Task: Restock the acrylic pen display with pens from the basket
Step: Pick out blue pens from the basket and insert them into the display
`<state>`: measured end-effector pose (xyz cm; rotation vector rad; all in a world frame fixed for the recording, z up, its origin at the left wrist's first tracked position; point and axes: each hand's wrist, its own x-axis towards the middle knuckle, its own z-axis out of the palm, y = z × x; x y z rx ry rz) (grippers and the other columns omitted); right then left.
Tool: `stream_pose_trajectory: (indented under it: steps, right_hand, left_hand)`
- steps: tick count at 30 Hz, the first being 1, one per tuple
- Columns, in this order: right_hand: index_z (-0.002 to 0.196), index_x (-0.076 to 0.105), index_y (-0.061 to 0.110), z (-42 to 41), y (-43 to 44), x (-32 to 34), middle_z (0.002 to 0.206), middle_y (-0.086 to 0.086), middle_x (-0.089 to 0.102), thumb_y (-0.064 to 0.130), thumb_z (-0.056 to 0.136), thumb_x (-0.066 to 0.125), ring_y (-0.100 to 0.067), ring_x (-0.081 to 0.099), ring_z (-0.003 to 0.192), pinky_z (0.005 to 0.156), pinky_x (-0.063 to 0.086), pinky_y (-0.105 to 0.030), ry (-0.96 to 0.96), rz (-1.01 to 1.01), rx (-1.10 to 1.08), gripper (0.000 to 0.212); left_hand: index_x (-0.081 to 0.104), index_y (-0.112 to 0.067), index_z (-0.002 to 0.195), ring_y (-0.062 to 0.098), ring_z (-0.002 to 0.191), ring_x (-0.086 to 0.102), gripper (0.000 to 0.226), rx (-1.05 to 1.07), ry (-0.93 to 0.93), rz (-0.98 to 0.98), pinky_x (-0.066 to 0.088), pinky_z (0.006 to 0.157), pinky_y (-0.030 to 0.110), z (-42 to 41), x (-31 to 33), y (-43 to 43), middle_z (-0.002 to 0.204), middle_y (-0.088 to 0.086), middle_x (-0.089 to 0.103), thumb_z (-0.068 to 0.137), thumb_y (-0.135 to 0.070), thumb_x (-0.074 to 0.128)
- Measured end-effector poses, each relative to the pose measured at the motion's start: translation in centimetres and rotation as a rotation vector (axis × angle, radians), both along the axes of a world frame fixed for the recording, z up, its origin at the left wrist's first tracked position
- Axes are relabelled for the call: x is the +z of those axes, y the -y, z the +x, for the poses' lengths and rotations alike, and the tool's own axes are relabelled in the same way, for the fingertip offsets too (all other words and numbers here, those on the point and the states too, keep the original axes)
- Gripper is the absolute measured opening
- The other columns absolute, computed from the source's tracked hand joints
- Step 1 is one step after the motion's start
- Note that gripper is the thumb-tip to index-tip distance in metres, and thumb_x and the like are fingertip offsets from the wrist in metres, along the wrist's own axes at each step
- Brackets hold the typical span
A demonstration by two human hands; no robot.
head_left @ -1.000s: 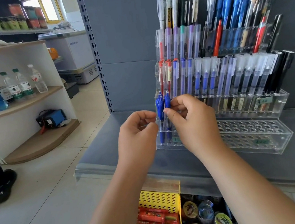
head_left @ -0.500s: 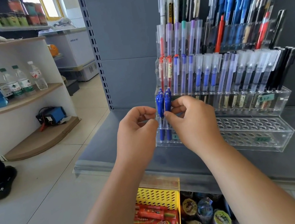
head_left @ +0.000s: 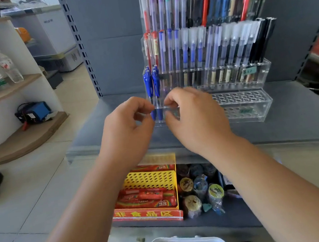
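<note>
Head camera, looking down past both forearms at the acrylic pen display point(head_left: 244, 106), which stands on a grey shelf point(head_left: 302, 125) back from its front edge. The blue pens point(head_left: 148, 83) sit in the holes at the left end of the display's lowest front tier, close to its front-left corner. They stand upright with the long axis vertical: clips and push-buttons up, tips down inside the clear tier, where their blue lower ends show through the acrylic.

The left hand point(head_left: 128, 127) is just left of the pens, fingers curled, with thumb and forefinger tips drawn together beside the clear barrel of the leftmost pen, level with the tier's top edge. The right hand point(head_left: 197, 117) is just right of them, fingers also curled, the forefinger tip above and the thumb below along the front wall of the tier. The pens stand between the two sets of fingertips. Whether either hand actually pinches a barrel or merely sits beside it cannot be told.

Behind, the higher tiers are filled with capped pens leaning slightly back. The white basket point(head_left: 183, 239) lies at the bottom edge of the picture, with dark blue pens in it.
</note>
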<state>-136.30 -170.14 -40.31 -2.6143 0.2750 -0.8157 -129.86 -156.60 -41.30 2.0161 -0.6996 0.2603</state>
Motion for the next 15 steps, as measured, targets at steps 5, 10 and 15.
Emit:
stream_pose_trajectory:
  steps: [5, 10, 15]
  right_hand:
    - [0.116, 0.061, 0.024, -4.7, -1.5, -4.2, 0.113, 0.004, 0.059, 0.023, 0.097, 0.056, -0.020, 0.052, 0.110, 0.068, 0.046, -0.034, -0.189, -0.060, -0.031, 0.020]
    - [0.116, 0.064, 0.023, -9.2, -2.9, -11.0, 0.115, 0.002, 0.059, 0.020, 0.096, 0.055, -0.023, 0.050, 0.113, 0.073, 0.049, -0.038, -0.372, -0.033, -0.056, 0.022]
    - [0.107, 0.064, 0.020, -12.1, -4.7, -18.4, 0.108, -0.003, 0.058, 0.018, 0.095, 0.054, -0.027, 0.051, 0.108, 0.065, 0.037, -0.035, -0.573, 0.000, -0.012, 0.016]
  left_hand:
    - [0.066, -0.024, 0.094, 0.002, 0.075, 0.056, 0.020, -0.020, -0.021, 0.168, 0.041, 0.067, 0.014, -3.7, -4.5, -1.7, 0.085, -0.018, 0.060, 0.085, -0.008, 0.062]
    - [0.063, -0.027, 0.094, 0.019, 0.086, 0.058, 0.020, -0.029, -0.143, 0.341, 0.051, 0.075, 0.037, -8.4, -12.8, -2.9, 0.094, -0.008, 0.061, 0.082, -0.011, 0.060]
    - [0.066, -0.020, 0.107, 0.027, 0.096, 0.061, 0.024, -0.056, -0.307, 0.486, 0.053, 0.081, 0.041, -12.1, -20.4, -4.6, 0.107, 0.002, 0.066, 0.084, -0.015, 0.059]
